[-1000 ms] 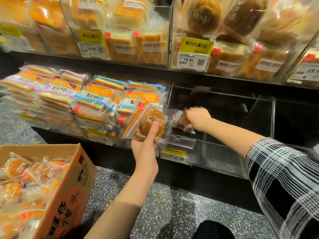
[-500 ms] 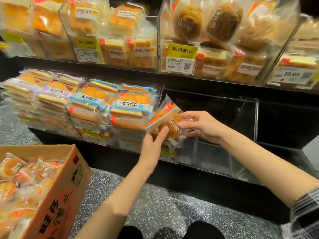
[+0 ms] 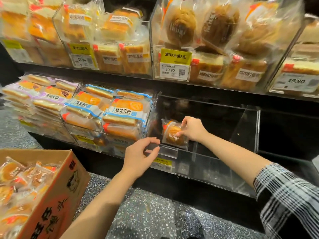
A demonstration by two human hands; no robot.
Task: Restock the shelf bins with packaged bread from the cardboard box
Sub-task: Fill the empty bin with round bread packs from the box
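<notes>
Bread packet [image 3: 173,133] — round golden bun, clear wrapper.

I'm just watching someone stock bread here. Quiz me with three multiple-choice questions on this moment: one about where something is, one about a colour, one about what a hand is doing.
1. Where is the cardboard box?
A. On the top shelf
B. At lower left, on the person's left
C. Inside the clear bin

2. What colour is the promo tag above the 19.90 price label?
A. Yellow
B. Blue
C. Red

3. What is the right hand doing?
A. Hanging idle
B. Gripping the box flap
C. Pinching a wrapped bun inside the clear bin

Answers: 1 B, the box sits at lower left, full of packets. 2 A, the tag is plainly yellow. 3 C, its fingers hold the bun's wrapper in the bin, while the left hand holds nothing by the bin's front edge.
</notes>
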